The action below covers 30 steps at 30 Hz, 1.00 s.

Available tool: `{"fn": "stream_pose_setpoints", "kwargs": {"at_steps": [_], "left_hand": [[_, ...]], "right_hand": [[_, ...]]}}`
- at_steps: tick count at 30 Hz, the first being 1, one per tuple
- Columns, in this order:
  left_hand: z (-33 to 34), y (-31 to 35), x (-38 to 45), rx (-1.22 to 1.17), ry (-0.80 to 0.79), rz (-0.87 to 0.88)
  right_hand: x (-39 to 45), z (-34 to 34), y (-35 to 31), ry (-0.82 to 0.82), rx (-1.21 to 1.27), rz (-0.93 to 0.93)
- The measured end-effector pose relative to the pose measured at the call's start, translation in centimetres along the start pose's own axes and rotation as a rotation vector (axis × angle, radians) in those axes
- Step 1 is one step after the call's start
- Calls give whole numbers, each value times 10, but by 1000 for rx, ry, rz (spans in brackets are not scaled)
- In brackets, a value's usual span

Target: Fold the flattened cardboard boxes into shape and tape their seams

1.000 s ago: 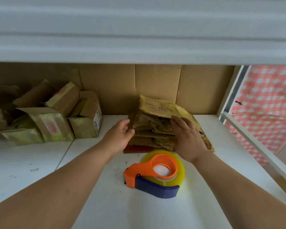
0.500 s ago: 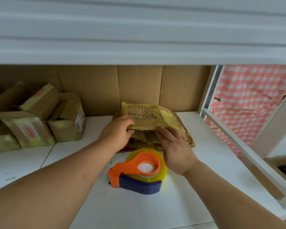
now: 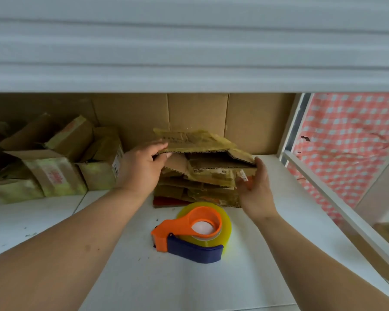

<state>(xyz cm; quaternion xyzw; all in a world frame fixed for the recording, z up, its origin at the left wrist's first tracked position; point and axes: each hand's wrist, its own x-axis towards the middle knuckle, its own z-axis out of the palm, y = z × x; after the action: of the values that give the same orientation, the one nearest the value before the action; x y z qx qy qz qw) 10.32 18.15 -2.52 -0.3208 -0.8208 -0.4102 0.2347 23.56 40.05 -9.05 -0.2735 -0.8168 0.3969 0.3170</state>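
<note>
A stack of flattened cardboard boxes (image 3: pixel 202 187) lies on the white shelf (image 3: pixel 211 283) against a cardboard back wall. The top flattened box (image 3: pixel 195 141) is lifted off the stack and tilted up. My left hand (image 3: pixel 142 167) pinches its left near corner, thumb below and fingers above. My right hand (image 3: pixel 254 189) touches the right end of that box with its fingertips, palm turned inward, fingers relaxed. An orange and blue tape dispenser (image 3: pixel 193 234) with a yellowish tape roll lies on the shelf in front of the stack, between my forearms.
Several folded, taped boxes (image 3: pixel 54 162) are piled at the left of the shelf. A white shelf board (image 3: pixel 189 52) hangs low overhead. A white frame post (image 3: pixel 292 129) bounds the right side, with a red checked cloth (image 3: pixel 355 140) beyond it.
The top flattened box has been raised off the stack. My left hand went from beside the stack to gripping its left corner; my right hand slid from the stack's front to its right end.
</note>
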Motion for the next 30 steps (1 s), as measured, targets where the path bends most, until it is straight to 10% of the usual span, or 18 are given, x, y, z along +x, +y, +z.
{"fn": "stream_pose_setpoints", "kwargs": {"at_steps": [10,21,30], "left_hand": [[-79,-15,-39,22,157,-383],[-180,-27,-69,92,334,-406],[-245,-43,-87,45,127,-461]], "right_hand": [[-28,28,-78,-126,209,-180],[-83,56,-155,-183,96,-359],[-138,66,-206,-110,110,-306]]}}
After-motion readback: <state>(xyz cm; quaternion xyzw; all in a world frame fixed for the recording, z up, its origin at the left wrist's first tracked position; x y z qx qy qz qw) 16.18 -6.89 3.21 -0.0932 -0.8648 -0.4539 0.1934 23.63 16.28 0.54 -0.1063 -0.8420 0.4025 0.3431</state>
